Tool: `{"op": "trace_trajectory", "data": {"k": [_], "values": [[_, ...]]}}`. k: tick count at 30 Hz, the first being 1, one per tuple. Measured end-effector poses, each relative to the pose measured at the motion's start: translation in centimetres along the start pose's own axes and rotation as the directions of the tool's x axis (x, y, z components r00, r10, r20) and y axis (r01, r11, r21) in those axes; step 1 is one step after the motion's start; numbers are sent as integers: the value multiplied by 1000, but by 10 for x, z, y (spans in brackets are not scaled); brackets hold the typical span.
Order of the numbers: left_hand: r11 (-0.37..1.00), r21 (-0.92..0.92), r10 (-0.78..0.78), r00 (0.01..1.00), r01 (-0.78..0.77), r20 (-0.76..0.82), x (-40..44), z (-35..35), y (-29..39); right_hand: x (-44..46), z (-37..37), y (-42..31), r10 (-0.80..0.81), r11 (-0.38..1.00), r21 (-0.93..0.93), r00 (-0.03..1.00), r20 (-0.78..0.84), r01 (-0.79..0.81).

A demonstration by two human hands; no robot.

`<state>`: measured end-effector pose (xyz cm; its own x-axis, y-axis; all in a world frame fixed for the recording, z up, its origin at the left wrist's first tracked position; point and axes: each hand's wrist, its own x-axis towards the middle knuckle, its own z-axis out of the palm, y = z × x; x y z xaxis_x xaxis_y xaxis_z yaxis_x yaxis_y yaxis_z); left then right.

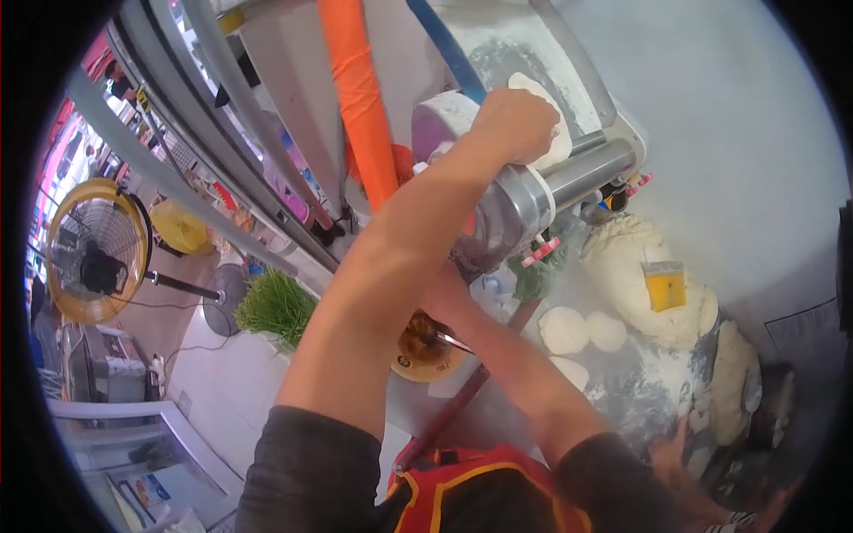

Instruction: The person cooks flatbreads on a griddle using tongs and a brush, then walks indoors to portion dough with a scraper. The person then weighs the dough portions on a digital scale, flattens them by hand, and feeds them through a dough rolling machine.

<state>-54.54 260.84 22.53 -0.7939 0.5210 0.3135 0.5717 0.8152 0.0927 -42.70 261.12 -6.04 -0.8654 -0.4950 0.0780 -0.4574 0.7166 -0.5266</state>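
Note:
My left hand (520, 124) is closed, fingers curled on a flat piece of dough (555, 147) at the rollers of a dough sheeter (591, 173). Part of the dough hangs out past my knuckles. My right arm crosses beneath the left one, and my right hand (449, 298) is mostly covered by my left forearm; its fingers are hidden. Just below it stands a yellow bowl (425, 369) of brown filling with a metal utensil (453, 342) in it. Round dough pieces (564, 330) lie on the floured table to the right.
A large dough mass (631, 266) with a yellow-bladed scraper (665, 289) sits at right. Another person's hand (671, 457) is at the lower right. Chopped greens (275, 306), a fan (98, 253) and an orange-wrapped post (360, 98) are on the left.

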Motion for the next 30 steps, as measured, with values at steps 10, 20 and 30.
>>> {"op": "trace_trajectory", "data": {"k": [10,20,30], "values": [[999,-42,33,999,-33,-4,0,2,-1,-29,-72,-22,-26,996,83,997,67,20],[998,-37,53,998,-54,-34,-1,-2,3,-130,-200,9,-37,845,499,909,416,-194],[994,70,78,996,-80,31,-1,-6,7,-60,-219,72,469,-460,888,850,239,4]]}}
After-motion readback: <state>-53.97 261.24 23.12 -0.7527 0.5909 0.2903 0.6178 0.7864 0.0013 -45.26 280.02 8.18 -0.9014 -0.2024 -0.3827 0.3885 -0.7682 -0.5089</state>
